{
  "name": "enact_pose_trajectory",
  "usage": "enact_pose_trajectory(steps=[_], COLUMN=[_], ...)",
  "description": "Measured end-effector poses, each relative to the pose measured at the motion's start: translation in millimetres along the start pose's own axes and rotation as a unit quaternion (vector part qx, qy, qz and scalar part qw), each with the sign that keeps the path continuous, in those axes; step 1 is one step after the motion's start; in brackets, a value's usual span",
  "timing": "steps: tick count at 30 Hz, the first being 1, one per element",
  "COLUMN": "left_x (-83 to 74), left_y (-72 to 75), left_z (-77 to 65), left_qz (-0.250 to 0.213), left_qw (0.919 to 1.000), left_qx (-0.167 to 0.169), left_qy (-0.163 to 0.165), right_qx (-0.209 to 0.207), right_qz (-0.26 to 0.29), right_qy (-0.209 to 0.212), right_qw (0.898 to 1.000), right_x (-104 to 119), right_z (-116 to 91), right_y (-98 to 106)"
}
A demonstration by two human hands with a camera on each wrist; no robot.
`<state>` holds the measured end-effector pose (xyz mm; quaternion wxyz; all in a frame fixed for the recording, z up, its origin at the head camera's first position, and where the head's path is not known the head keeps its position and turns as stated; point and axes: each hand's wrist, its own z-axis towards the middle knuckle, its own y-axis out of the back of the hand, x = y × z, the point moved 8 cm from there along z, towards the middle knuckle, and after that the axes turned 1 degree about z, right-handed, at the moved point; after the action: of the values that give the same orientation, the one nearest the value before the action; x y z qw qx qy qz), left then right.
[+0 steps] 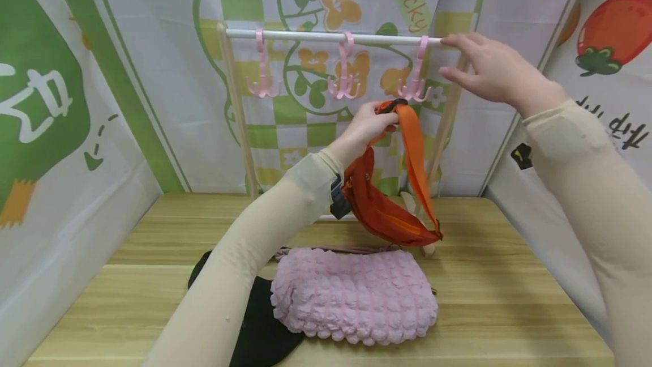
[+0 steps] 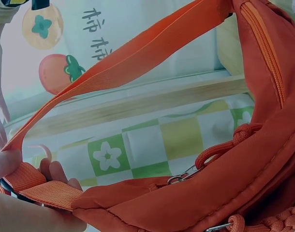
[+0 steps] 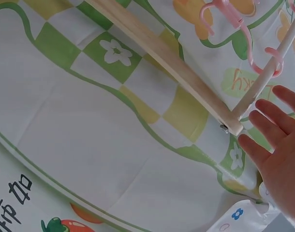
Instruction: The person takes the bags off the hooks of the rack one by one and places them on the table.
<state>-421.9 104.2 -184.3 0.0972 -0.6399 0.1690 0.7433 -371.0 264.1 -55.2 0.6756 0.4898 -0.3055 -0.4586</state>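
My left hand pinches the strap of an orange waist bag near its black buckle. The bag hangs from that grip below the rightmost pink hook. In the left wrist view, thumb and fingers close on the webbing, and the zippered pouch shows at lower right. My right hand is at the right end of the white rail, fingertips right at the rail and wooden post. Its fingers are spread with nothing held in the right wrist view.
Two more pink hooks, a left one and a middle one, hang from the rail. On the wooden table lie a pink puffy bag and a black flat item partly under it. Printed cloth walls surround the table.
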Motion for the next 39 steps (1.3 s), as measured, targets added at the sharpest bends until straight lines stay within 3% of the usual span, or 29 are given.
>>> enact_pose_trajectory(steps=[13,23,39], left_x=[-0.8,-2.4,-5.2], left_y=[3.5,6.7,7.0], left_z=[-0.3,-3.4,-12.2], left_qz=[-0.009,-0.008,0.001], left_qw=[0.9999,0.9998,0.9996], left_qx=[-0.007,-0.018,-0.028], left_qy=[0.002,0.0,-0.001], right_qx=[0.001,0.033,0.024], right_qz=[-0.002,-0.001,0.042], right_qy=[-0.006,-0.015,-0.006], right_qw=[1.0,0.999,0.999], right_x=[-5.1,-8.0,-12.3], right_z=[-18.0,-29.1,-44.9], right_y=[-11.7,-31.4,-66.6])
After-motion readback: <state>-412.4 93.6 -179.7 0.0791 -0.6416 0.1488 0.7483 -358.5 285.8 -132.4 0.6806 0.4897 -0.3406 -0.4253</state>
